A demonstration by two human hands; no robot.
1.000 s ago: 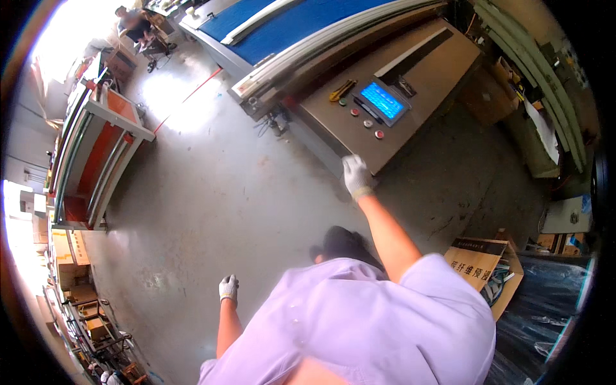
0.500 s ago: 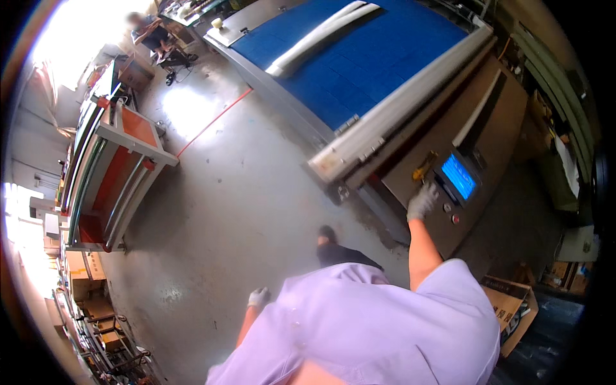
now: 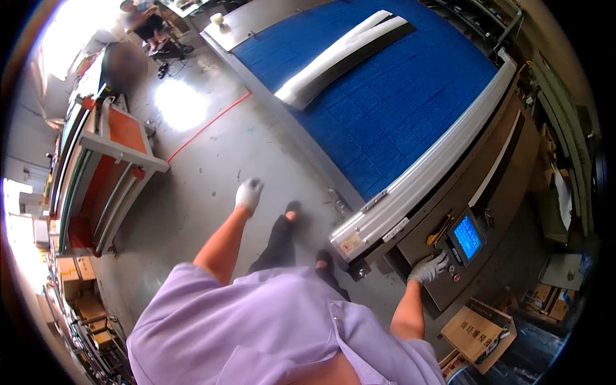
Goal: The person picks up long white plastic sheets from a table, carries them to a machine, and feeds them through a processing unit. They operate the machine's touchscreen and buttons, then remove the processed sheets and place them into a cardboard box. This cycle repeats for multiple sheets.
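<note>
My right hand (image 3: 428, 269), in a white work glove, reaches over the brown control panel (image 3: 500, 192). Its fingers are stretched out beside the push buttons, just below a small screen (image 3: 466, 239) lit blue. A yellow-handled tool (image 3: 441, 231), perhaps scissors, lies by the screen's left edge. My left hand (image 3: 249, 194), gloved too, hangs above the grey floor, away from any object. Its fingers are smeared by motion and nothing shows in it. Long white and dark strips (image 3: 343, 58) lie across the blue bed (image 3: 378, 115) of the machine.
A silver beam (image 3: 436, 160) spans the bed's near side. To the left stands a white and orange roller frame (image 3: 122, 151). An open cardboard box (image 3: 471, 330) sits below the panel. A seated person (image 3: 151, 29) is at the far left, beyond a red floor line (image 3: 208, 127).
My left hand has swung forward, away from my body. My right hand has drawn back slightly from beside the screen toward the panel's near edge. The view has shifted.
</note>
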